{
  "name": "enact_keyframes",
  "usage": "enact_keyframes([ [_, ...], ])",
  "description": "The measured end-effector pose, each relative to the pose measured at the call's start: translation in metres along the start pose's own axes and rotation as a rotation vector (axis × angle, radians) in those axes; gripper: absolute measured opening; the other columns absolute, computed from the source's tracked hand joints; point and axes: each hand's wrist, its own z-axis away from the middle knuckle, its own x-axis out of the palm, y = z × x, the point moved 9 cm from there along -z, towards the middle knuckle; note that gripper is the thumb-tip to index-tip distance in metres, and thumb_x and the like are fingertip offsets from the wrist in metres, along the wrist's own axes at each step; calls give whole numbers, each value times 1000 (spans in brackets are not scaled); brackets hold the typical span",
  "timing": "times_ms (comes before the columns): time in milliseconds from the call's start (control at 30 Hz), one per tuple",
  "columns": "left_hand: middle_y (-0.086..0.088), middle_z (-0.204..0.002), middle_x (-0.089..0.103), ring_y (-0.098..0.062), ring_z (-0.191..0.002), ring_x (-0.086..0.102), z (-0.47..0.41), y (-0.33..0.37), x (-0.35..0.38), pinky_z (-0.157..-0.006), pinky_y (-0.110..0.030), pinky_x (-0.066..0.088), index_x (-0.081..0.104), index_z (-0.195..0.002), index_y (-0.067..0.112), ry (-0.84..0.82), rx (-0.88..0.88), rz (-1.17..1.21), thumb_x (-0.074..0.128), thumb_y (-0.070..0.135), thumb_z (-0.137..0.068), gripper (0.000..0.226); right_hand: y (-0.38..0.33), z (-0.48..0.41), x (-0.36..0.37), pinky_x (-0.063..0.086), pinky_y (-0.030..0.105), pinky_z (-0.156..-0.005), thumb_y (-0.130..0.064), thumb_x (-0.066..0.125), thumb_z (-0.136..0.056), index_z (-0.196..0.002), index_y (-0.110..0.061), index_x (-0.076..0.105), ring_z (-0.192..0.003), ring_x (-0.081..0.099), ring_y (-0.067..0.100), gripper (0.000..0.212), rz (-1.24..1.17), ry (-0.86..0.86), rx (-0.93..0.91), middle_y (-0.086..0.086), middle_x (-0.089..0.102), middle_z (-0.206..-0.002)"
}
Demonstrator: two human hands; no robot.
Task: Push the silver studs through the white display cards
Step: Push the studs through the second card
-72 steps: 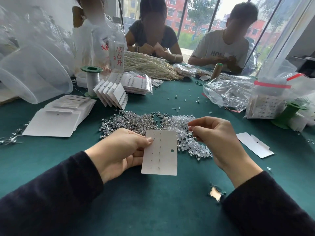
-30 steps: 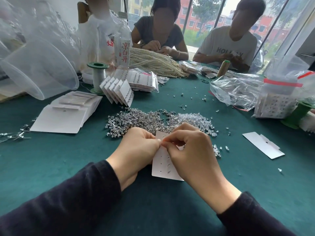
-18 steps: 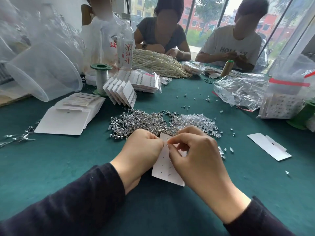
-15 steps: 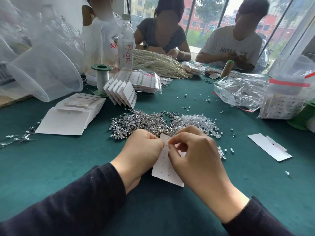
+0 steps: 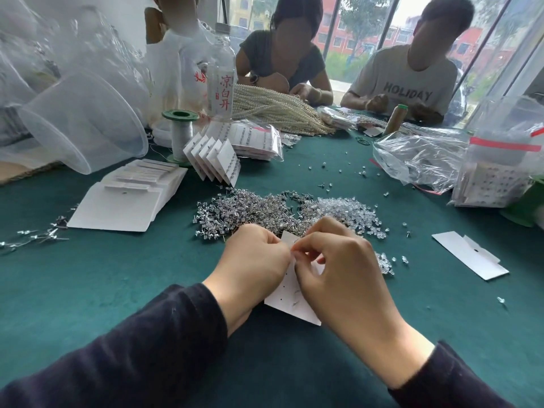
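While left hand (image 5: pixel 253 266) grips white display card (image 5: pixel 287 293) low over green table (image 5: pixel 117 290), right hand (image 5: pixel 338 278) pinches card's top; stud there too small to tell. Few studs seated, several holes bare; silver studs pile (image 5: pixel 253 210), blank cards (image 5: pixel 123 201) wait.

A tabletop (image 5: pixel 88 290) covered in dark teal-green cloth (matte, with no sheen) fills the lower and middle view and runs to the far side of the room. Behind it stands a row of tall windows (image 5: pixel 365 39) set in dark frames (image 5: pixel 386 22), several of them slanting across the upper right. Through the glass show red-brick buildings (image 5: pixel 482 39), a leafy tree (image 5: pixel 362 10) and a patch of grass (image 5: pixel 338 69). Soft, even daylight comes in from that side. At the upper left is a plain white wall (image 5: pixel 126 13).
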Motion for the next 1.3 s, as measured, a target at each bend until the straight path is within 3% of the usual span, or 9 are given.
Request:
enact_keyframes([
  [167, 9, -38, 31, -7, -37, 24, 2, 9, -2, -36, -19, 22, 44, -45, 12, 45, 89, -127, 55, 9, -76, 33, -7, 1, 2, 47, 34, -55, -16, 56, -75, -62, -11, 64, -59, 51, 19, 17, 115, -15, -31, -4, 52, -73],
  [300, -2, -47, 37, -15, -47, 32, 2, 6, -3, -48, -25, 27, 48, -49, 10, 27, 78, -122, 55, 15, -75, 28, -8, 2, 2, 48, 34, -56, -20, 49, -75, -64, -10, 66, -61, 54, 20, 23, 107, -13, -41, -4, 55, -74],
  [500, -11, -57, 66, -18, -49, 64, 4, 19, 5, -44, -21, 49, 63, -57, 4, -222, -89, 383, 55, 16, -88, 35, -4, -1, -24, 47, 23, -66, -7, 61, -77, -71, -10, 69, -69, 58, 11, 11, -47, 187, -68, -5, 61, -80],
  [633, 0, -62, 68, -13, -53, 62, -15, 54, -61, -50, -12, 44, 68, -71, 11, 143, 354, -385, 62, 15, -84, 15, 2, -3, -38, 36, 2, -76, -6, 62, -77, -76, -16, 67, -81, 53, -1, 11, -120, 291, -59, -12, 58, -83],
  [733, 1, -67, 62, -13, -63, 53, -25, 55, -100, -64, -20, 37, 72, -84, 12, 360, 406, -679, 66, 9, -77, 9, 11, -5, -34, 45, 17, -80, -5, 64, -80, -77, -19, 66, -87, 58, 4, 15, -298, 259, 12, -13, 60, -89],
  [867, 5, -67, 56, -13, -70, 51, -44, 34, -109, -70, -21, 34, 75, -84, 15, 305, 309, -710, 70, 15, -75, 10, 29, -8, -19, 51, 27, -73, -1, 65, -80, -69, -24, 66, -78, 63, 12, 26, -592, 142, 204, -1, 67, -83],
  [1033, 2, -69, 62, -14, -71, 51, -53, 26, -101, -68, -22, 35, 75, -77, 18, 302, 304, -718, 71, 19, -73, 6, 38, -3, -5, 44, 16, -49, -4, 61, -83, -65, -24, 68, -57, 57, 8, 28, -878, 51, 412, -5, 64, -62],
  [1167, 2, -66, 59, -14, -69, 52, -53, 28, -99, -68, -22, 35, 74, -77, 13, 327, 332, -704, 70, 16, -76, 6, 41, -1, 9, 56, 39, -64, 5, 52, -85, -64, -24, 70, -63, 62, 16, 40, -1084, -46, 527, 1, 65, -67],
  [1300, 3, -68, 61, -18, -68, 57, -50, 39, -99, -68, -24, 40, 67, -79, 13, 309, 371, -525, 64, 14, -82, 5, 33, 4, 27, 58, 38, -62, 2, 62, -61, -73, -14, 71, -73, 64, 23, 22, -1530, -228, 690, 9, 67, -79],
])
